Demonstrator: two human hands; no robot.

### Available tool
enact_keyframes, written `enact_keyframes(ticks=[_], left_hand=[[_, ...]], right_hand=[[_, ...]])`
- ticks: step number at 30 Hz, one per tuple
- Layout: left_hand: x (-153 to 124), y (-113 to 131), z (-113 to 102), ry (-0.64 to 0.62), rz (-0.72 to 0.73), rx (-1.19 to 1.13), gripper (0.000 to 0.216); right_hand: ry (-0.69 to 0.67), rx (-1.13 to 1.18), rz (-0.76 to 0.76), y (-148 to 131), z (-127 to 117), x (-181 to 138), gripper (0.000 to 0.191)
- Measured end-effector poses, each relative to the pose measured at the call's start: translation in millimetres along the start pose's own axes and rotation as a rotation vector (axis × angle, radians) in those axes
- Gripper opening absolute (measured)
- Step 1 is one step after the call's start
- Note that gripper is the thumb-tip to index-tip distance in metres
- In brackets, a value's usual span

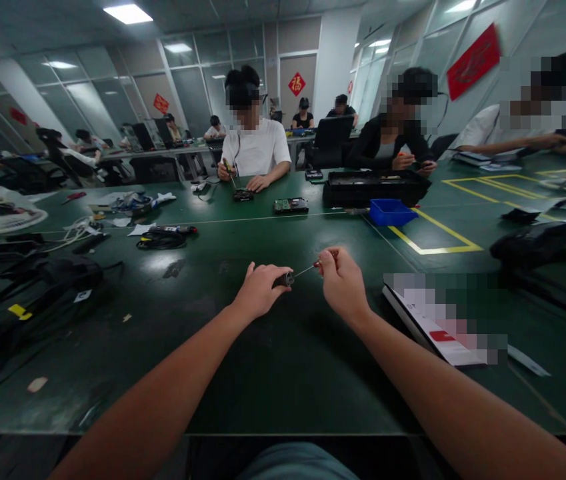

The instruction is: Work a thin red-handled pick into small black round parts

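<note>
Between thumb and fingers, my left hand grips a small dark cylindrical part, its round end facing right. My right hand is closed around the handle of a screwdriver. The thin metal shaft points left, and its tip is at or very near the part's round end; I cannot tell whether they touch. Both hands are just above the green table. Most of the screwdriver's handle is hidden in my right fingers.
A boxed book lies right of my right forearm. Ahead are a bundled black cable, a hard drive, a blue bin and a long black casing. Black straps lie left. Co-workers sit across the table.
</note>
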State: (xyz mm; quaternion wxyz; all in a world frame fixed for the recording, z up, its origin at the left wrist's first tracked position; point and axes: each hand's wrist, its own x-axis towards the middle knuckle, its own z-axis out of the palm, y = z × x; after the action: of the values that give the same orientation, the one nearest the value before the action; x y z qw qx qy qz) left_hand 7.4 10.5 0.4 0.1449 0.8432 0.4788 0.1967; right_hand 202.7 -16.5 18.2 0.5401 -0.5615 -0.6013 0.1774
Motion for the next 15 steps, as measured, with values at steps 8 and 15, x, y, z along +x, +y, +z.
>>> enact_keyframes(ticks=[8,15], left_hand=[[2.4,1.3,4.5,-0.021,-0.008,-0.049,0.036],[10.2,-4.3,-2.8,0.265,-0.093,-0.649,0.035]], right_hand=[[-0.06,-0.223,-0.106,0.4,-2.0,1.4,0.021],[-0.012,-0.239,-0.074,-3.9,-5.9,1.2,0.023]])
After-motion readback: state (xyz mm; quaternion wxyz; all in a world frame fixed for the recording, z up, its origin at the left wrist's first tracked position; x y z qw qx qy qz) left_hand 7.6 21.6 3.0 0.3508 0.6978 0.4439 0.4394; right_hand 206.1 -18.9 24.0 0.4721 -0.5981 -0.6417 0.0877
